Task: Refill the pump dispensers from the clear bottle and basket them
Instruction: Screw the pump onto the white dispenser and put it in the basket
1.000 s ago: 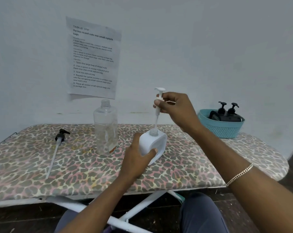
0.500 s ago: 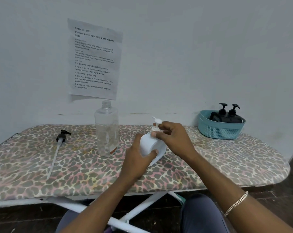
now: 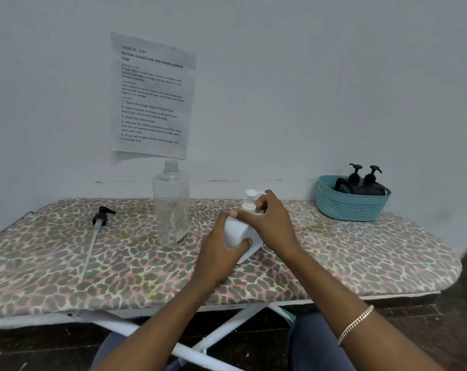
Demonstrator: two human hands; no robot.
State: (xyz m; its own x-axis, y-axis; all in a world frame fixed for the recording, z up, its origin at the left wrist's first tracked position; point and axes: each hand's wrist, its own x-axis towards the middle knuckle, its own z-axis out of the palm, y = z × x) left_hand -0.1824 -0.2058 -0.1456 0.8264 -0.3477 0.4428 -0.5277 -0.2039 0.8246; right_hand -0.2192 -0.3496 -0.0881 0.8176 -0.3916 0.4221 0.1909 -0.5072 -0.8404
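A white dispenser bottle [image 3: 237, 232] stands tilted on the leopard-print board [image 3: 361, 258], with my left hand [image 3: 219, 253] wrapped around its body. My right hand [image 3: 267, 218] grips the white pump head [image 3: 251, 200], which sits in the bottle's neck. The clear bottle [image 3: 172, 207] stands uncapped and upright to the left, nearly empty. A teal basket [image 3: 347, 204] at the back right holds two black pump dispensers [image 3: 363, 183].
A loose black pump head with its long tube [image 3: 95, 236] lies on the board's left side. A printed sheet [image 3: 152, 95] hangs on the wall behind. The board's white legs [image 3: 221, 333] and my knees show below its front edge.
My right hand lowered the white pump with its tube down into the white bottle, from raised high above the neck to seated on it. My left hand kept holding the bottle.
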